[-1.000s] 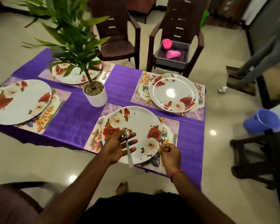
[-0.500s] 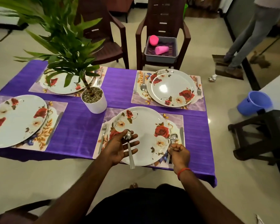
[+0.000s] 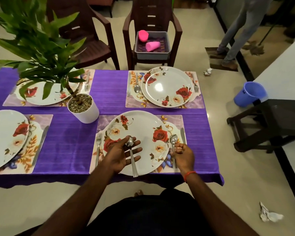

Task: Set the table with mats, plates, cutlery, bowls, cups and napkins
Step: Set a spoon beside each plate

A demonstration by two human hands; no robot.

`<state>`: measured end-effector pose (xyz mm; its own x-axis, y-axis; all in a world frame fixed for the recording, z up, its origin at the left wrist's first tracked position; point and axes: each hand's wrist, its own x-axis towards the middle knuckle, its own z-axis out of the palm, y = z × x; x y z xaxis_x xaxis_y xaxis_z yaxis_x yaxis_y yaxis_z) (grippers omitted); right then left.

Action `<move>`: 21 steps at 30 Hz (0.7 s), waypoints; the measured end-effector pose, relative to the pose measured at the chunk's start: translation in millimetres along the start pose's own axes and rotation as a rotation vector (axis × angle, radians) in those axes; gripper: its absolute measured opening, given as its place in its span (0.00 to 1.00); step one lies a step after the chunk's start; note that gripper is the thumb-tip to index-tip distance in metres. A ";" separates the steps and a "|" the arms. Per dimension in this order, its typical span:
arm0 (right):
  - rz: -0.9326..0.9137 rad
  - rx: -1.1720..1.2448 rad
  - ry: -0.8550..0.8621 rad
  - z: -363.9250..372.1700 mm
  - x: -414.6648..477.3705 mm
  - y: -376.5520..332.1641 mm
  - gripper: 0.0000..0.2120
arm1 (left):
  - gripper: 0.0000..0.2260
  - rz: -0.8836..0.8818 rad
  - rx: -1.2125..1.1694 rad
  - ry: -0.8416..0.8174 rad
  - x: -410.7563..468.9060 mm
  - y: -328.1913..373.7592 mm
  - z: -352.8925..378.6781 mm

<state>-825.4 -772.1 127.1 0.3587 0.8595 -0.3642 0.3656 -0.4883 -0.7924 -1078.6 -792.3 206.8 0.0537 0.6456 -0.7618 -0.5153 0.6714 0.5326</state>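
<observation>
Purple cloth (image 3: pixel 71 143): covers the tabletop and carries four place settings on floral mats.
Near-right setting: the near plate (image 3: pixel 143 126) sits centred on its mat (image 3: pixel 175 119). The fork (image 3: pixel 98 140) is on its left and the knife (image 3: pixel 182 135) at the mat's right edge. The strip between plate and knife is free for a spoon.
Right hand (image 3: pixel 184 155): the fingers are curled and pinched on the handle of the near-right spoon (image 3: pixel 173 139). Its bowl points to the far side and lies in that strip, parallel to the knife. The low grip on the handle probably serves to align it. Whether the spoon already rests on the mat cannot be told.
Left hand (image 3: pixel 123 154): hovers over the near plate, fingers straight and apart. The carried spoon (image 3: pixel 130 143) lies across them, bowl far, handle overhanging toward the near edge. It is probably a reserve, out of the working hand's way.
Left setting: the left plate (image 3: pixel 5 138) and left knife (image 3: pixel 41 142) show, but no spoon. This is the likely place for the carried spoon.
Far-right setting: the far plate (image 3: pixel 167 86) is flanked by the far spoon (image 3: pixel 137 87) and far fork (image 3: pixel 195 86).
Grey tub (image 3: pixel 152 54): stands on the far chair (image 3: pixel 152 16) and holds the pink cups (image 3: pixel 152 46), not yet set out. Bowls and napkins are not in view.
</observation>
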 end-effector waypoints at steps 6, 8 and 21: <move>-0.097 -0.238 -0.069 -5.4 10.3 -2.5 0.06 | 0.18 -0.022 0.010 -0.012 6.4 2.6 4.3; -0.138 -0.311 -0.071 -6.7 10.8 -3.0 0.03 | 0.18 -0.026 0.020 -0.018 7.9 3.8 5.9; -0.155 -0.480 -0.081 -10.7 12.7 0.8 0.07 | 0.18 -0.043 0.070 0.012 14.8 2.7 2.8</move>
<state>-811.3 -763.2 127.0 0.2079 0.9271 -0.3118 0.7697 -0.3518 -0.5327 -1076.8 -779.9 198.0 0.0639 0.6116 -0.7886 -0.4513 0.7225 0.5238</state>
